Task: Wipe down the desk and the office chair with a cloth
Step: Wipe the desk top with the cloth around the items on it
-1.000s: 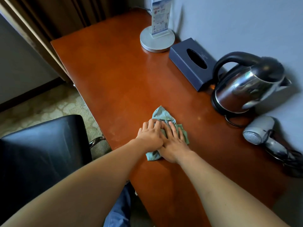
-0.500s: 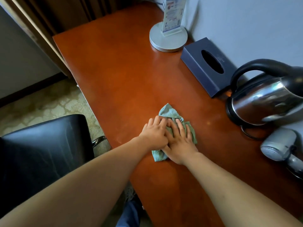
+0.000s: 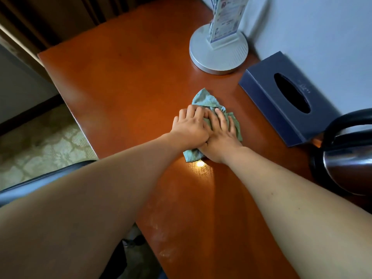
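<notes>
Two hands press one cloth [image 3: 203, 101] flat on the desk [image 3: 124, 81]. At far left lies patterned carpet [image 3: 40, 146], and the dark chair [image 3: 40, 178] edge shows beneath the left forearm, beside the desk's near edge. The left hand [image 3: 191, 127] lies palm down on the green cloth, fingers nearly straight and close together, overlapping the right hand [image 3: 221, 137], whose spread, straight fingers also press the cloth. The crumpled cloth sits mid-desk, poking out beyond the fingertips and below the wrists. Right of it, near the wall, stand a round lamp base [image 3: 218, 51], a navy tissue box [image 3: 285, 97], and a steel kettle [image 3: 346, 158] at the frame's edge.
</notes>
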`<state>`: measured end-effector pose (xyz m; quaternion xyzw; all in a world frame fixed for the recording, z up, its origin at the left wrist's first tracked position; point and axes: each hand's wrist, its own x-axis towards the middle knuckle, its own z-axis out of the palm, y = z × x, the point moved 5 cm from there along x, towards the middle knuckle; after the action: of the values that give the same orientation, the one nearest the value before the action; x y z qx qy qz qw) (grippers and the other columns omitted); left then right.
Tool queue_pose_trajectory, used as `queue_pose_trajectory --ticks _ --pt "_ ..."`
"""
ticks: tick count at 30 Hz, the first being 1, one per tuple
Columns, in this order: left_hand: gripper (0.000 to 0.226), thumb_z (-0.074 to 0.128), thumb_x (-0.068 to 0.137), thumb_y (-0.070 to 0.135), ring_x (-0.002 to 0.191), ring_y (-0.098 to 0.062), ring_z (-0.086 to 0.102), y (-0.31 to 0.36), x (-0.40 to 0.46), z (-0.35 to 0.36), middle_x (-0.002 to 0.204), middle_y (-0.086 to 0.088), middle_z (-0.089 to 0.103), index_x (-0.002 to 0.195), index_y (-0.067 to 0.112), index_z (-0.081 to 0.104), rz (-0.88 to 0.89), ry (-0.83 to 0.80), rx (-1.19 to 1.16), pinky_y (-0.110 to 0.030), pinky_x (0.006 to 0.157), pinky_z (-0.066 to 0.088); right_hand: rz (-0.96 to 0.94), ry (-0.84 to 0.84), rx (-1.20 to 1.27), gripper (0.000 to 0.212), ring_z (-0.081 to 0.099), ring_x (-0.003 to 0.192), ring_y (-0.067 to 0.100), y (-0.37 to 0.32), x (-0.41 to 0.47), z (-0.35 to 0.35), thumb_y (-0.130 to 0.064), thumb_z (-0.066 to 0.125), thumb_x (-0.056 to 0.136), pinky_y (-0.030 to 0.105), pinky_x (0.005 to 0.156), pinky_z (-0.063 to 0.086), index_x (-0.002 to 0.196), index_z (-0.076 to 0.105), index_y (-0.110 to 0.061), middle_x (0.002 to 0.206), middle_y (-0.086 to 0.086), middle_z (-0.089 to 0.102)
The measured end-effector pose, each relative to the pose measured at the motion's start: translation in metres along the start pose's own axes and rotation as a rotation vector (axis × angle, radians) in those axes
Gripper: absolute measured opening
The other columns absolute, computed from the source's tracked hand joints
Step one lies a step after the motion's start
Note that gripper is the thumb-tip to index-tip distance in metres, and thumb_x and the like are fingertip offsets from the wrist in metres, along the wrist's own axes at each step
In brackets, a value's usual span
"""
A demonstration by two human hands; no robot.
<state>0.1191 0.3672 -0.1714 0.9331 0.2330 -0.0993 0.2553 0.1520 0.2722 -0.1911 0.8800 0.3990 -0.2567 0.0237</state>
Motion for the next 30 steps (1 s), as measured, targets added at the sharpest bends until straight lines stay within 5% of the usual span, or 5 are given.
queue_pose_trajectory --ticks 15,30 --pt "0.041 0.034 0.096 0.029 0.137 -0.026 0.024 0.008 -0.02 0.013 0.147 0.002 0.028 0.136 0.028 0.035 -0.048 0.005 0.067 -0.041 0.11 0.026 0.052 -0.008 0.023 0.095 -0.031 0.15 0.023 -0.007 -0.023 0.006 -0.071 0.034 0.095 0.054 0.123 -0.012 0.156 -0.025 -0.029 0.165 -0.001 -0.028" --pt "0.042 0.032 0.097 0.032 0.137 -0.027 0.023 0.112 -0.189 0.127 0.15 0.0 0.026 0.138 0.025 0.033 -0.051 0.011 0.073 -0.04 0.108 0.026 0.001 -0.033 0.049 0.093 -0.036 0.148 0.022 0.06 -0.22 0.098 -0.07 0.035 0.095 0.053 0.122 -0.014 0.156 -0.025 -0.032 0.164 -0.004 -0.032"
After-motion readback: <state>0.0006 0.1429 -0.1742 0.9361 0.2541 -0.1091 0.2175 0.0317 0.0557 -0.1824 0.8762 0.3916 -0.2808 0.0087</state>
